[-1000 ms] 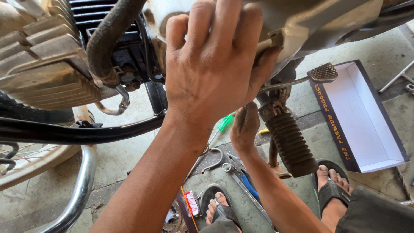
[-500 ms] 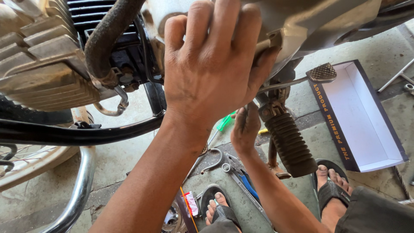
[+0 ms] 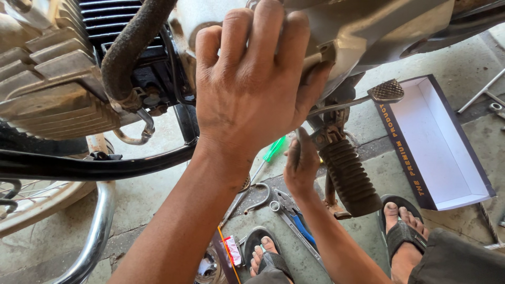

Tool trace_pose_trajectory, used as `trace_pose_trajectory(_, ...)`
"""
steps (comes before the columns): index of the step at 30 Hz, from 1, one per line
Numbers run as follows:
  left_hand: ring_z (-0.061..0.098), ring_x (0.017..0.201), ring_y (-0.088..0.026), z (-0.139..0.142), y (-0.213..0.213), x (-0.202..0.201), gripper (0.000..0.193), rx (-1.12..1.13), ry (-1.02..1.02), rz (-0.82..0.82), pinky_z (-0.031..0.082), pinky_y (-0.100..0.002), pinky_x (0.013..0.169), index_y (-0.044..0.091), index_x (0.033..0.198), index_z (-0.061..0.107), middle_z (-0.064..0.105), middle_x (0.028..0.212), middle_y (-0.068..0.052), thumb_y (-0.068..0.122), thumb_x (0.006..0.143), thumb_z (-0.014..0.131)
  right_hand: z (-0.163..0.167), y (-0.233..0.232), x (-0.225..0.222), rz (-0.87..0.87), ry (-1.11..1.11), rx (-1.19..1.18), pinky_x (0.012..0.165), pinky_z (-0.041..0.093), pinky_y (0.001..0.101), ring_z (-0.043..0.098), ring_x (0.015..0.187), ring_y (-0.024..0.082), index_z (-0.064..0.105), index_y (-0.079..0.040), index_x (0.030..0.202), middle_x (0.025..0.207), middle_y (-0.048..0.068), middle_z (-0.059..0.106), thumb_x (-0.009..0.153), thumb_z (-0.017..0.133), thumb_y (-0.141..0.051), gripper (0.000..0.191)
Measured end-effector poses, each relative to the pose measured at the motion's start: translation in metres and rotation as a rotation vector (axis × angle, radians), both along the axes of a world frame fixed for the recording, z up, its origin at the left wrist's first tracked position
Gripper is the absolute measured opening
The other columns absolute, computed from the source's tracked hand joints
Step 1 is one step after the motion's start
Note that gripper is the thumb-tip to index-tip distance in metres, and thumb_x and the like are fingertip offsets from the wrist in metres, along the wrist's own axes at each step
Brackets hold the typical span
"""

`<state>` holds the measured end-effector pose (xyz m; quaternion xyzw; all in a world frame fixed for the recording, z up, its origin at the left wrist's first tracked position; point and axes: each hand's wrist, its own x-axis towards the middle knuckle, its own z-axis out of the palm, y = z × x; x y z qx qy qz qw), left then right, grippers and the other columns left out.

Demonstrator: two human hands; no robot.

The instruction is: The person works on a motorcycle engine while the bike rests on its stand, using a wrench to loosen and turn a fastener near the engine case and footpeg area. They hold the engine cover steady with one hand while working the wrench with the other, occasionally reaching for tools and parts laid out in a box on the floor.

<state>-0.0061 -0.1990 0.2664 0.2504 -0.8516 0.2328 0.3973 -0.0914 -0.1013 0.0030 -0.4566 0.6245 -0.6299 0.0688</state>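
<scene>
While two hands (image 3: 252, 89) grip, one footpeg (image 3: 350, 176).

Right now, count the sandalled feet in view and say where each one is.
2. One foot in a dark sandal rests on the concrete at bottom centre, beside the scattered tools; the other sandalled foot is at lower right, just below the black ribbed rubber footpeg. None looks hidden.

Right hand (image 3: 302, 165) fingertips behind footpeg (image 3: 350, 176)
</scene>
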Motion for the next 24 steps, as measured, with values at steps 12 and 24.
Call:
trace_pose_trajectory(12,0.047,0.114,-0.023,-0.001,0.000,0.001,0.046,0.016,0.000,-0.006,0.038,-0.044,0.093,0.008,0.122,0.056,0.044,0.129,-0.006,0.044,0.098,0.074,0.001,-0.011,0.006,0.038,-0.125,-0.041,0.064,0.058,0.0262,0.057,0.071,0.008,0.054,-0.003,0.143,0.083,0.001,0.056,0.112,0.040,-0.010,0.035)
trace_pose_trajectory(24,0.045,0.117,-0.022,-0.007,-0.002,0.001,0.045,0.013,0.003,-0.008,0.036,-0.044,0.095,0.009,0.123,0.055,0.040,0.139,-0.005,0.042,0.097,0.070,0.030,-0.003,0.001,0.054,-0.089,0.016,0.056,0.048,0.0257,0.053,0.062,0.007,0.053,0.003,0.145,0.072,0.000,0.052,0.108,0.040,-0.004,0.039)
